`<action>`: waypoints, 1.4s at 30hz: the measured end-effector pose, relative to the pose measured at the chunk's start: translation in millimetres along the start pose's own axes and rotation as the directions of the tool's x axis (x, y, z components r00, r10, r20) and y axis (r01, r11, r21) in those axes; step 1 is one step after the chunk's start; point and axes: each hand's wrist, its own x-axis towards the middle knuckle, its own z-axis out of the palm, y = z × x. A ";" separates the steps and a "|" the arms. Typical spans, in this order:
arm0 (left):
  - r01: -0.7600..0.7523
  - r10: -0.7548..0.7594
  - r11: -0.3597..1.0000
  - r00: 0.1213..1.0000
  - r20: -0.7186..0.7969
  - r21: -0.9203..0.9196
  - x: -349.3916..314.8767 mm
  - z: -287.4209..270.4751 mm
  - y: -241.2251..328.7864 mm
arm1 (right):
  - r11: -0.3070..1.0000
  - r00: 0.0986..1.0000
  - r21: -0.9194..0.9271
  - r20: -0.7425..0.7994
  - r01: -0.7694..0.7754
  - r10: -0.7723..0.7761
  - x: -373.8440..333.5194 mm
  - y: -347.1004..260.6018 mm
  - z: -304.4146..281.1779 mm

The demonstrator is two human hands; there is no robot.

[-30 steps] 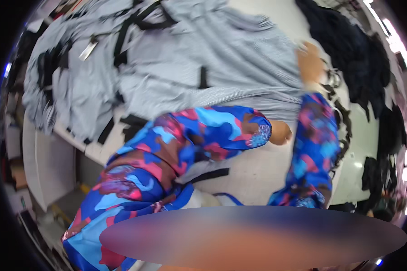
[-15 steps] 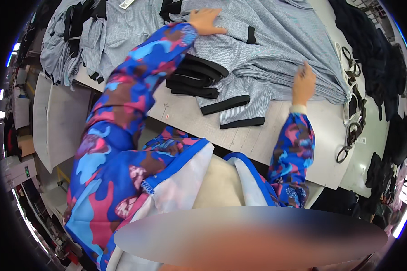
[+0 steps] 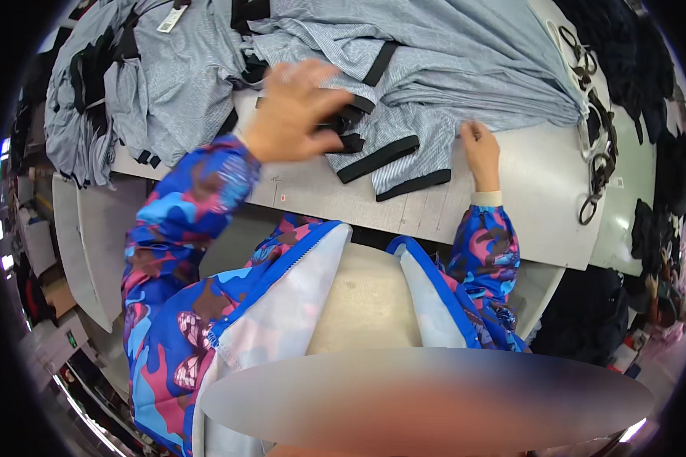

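Observation:
Several light grey striped knit garments (image 3: pixel 472 57) with black trim lie spread across the table. My left hand (image 3: pixel 293 114), smeared by motion, hovers over black ribbed bands (image 3: pixel 347 122) with its fingers apart and nothing in them. Beside it, two short grey pieces end in black cuffs (image 3: pixel 381 158). My right hand (image 3: pixel 482 156) is at the near edge of the grey cloth, fingers curled together. Whether a fold of cloth is between those fingertips I cannot tell. Patterned blue and pink sleeves (image 3: pixel 484 244) cover both my forearms.
More grey garments (image 3: pixel 171 76) are heaped at the left, one with a white tag (image 3: pixel 173 18). Dark straps with loops (image 3: pixel 598 152) hang along the table's right side. Beyond them lies dark clothing (image 3: pixel 621 61). The pale tabletop (image 3: pixel 533 206) ends near my body.
My left hand has lifted off the upper cloth and come nearer, over the black bands. My right hand has slid left and nearer along the cloth edge. The view has shifted slightly.

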 end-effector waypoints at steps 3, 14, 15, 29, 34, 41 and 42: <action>0.004 -0.011 0.999 0.977 0.214 0.033 3.5 40.1 23.5 | 0.998 0.998 -0.034 0.016 -0.060 0.060 -22.0 -13.8 11.3; 0.188 -0.194 0.981 0.943 0.272 0.049 43.8 67.3 -34.4 | 0.977 0.932 -0.095 -0.297 0.189 -0.209 -57.0 -49.4 18.3; 0.086 -0.118 0.981 0.977 0.178 0.175 40.4 62.8 -16.2 | 0.980 0.931 -0.083 -0.309 0.179 -0.196 -54.2 -50.4 23.4; 0.354 -0.299 0.921 0.910 0.287 -0.163 61.5 73.4 -63.4 | 0.994 0.970 -0.002 0.220 0.110 -0.106 -39.2 -59.9 67.3; 0.401 -0.290 0.875 0.882 0.371 -0.270 67.4 55.7 -84.1 | 0.894 0.944 0.398 0.321 -0.204 0.073 -37.3 -64.3 62.6; 0.301 -0.364 0.910 0.909 0.201 0.286 29.0 90.4 19.4 | 0.557 0.872 0.696 0.476 -0.453 0.115 -50.3 -89.0 57.2; 0.316 -0.373 0.912 0.904 0.210 0.261 32.2 92.9 13.7 | 0.555 0.873 0.697 0.474 -0.454 0.119 -51.0 -89.8 57.8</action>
